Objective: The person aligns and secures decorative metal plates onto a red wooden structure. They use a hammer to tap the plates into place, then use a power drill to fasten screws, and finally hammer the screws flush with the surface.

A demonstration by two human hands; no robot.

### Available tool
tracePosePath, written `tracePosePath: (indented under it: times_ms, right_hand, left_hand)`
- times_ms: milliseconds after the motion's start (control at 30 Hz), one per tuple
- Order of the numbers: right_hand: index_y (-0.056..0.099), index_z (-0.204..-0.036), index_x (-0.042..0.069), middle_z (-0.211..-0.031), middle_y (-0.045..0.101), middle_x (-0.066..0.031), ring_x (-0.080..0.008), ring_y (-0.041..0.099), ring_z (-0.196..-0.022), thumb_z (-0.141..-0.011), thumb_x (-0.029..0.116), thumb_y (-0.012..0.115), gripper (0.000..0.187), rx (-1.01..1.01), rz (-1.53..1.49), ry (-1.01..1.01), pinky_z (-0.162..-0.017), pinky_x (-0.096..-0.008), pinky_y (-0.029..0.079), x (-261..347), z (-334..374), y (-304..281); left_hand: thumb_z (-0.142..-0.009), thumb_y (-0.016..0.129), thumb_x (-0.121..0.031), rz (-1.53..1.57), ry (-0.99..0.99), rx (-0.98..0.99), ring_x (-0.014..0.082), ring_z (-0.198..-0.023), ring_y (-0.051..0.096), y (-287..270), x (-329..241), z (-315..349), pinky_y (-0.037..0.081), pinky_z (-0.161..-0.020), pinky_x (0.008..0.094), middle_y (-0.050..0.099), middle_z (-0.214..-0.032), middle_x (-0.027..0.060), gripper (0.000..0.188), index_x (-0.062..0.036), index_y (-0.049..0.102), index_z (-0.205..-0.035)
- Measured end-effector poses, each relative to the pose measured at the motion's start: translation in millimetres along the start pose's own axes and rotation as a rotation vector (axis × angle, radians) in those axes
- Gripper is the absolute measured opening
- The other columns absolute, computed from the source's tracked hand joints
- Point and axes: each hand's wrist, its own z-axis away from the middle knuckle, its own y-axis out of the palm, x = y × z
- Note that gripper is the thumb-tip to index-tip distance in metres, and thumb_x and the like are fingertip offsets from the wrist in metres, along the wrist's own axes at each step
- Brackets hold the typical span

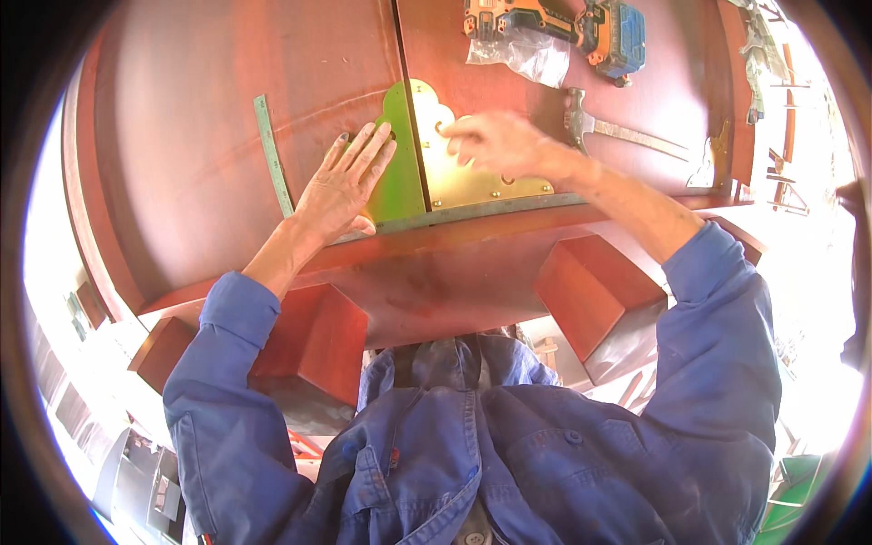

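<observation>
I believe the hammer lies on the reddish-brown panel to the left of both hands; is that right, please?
Not quite: the head view shows the hammer on the reddish-brown panel to the right of the left hand and right hand.

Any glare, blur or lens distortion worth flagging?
Head view: right hand motion-blurred, left hand sharper; sheen on the right gold plate; background at both sides blown out white; fisheye curves the outer edges of the red-brown panel; corners dark.

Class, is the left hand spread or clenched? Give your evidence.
Spread: the left hand shows straight fingers reaching over the green scalloped plate.
</observation>
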Motion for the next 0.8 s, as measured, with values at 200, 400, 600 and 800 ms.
tracePosePath:
  times_ms: [200,400,600,800]
  right_hand:
    - [0.065,-0.090,-0.003,-0.085,0.066,-0.0272,-0.0405,0.065,-0.081,-0.090,0.016,0.053,0.023,0.169,0.050,0.077,-0.077,-0.0510,0.049,-7,-3,67]
    - [0.061,-0.133,0.001,-0.114,0.066,-0.0067,-0.0197,0.060,-0.110,-0.097,0.013,0.048,0.040,0.192,-0.206,0.372,-0.096,-0.0387,0.050,18,3,76]
    - [0.063,-0.122,-0.002,-0.099,0.067,-0.0079,-0.0205,0.063,-0.097,-0.094,0.012,0.049,0.034,0.048,-0.032,0.430,-0.085,-0.0385,0.050,34,6,85]
    - [0.059,-0.107,-0.012,-0.103,0.064,-0.0347,-0.0499,0.064,-0.097,-0.094,0.018,0.054,0.033,-0.281,0.113,0.315,-0.087,-0.0510,0.054,24,-12,118]
  left_hand:
    - [-0.058,0.092,-0.048,0.001,-0.014,0.002,0.0300,-0.157,0.017,2,-3,2,0.025,-0.127,0.0479,0.016,-0.169,0.0136,0.134,-0.0010,0.020,-0.161]
    - [-0.055,0.095,-0.043,0.050,-0.010,-0.070,0.0302,-0.156,0.018,15,3,4,0.026,-0.127,0.0485,0.017,-0.169,0.0124,0.135,-0.0024,0.021,-0.161]
    - [-0.056,0.096,-0.039,0.095,0.023,-0.136,0.0301,-0.157,0.016,22,7,1,0.024,-0.128,0.0487,0.016,-0.170,0.0117,0.137,-0.0037,0.018,-0.162]
    - [-0.054,0.094,-0.046,0.049,-0.001,-0.084,0.0294,-0.157,0.016,17,2,3,0.025,-0.127,0.0488,0.018,-0.169,0.0113,0.137,-0.0025,0.020,-0.161]
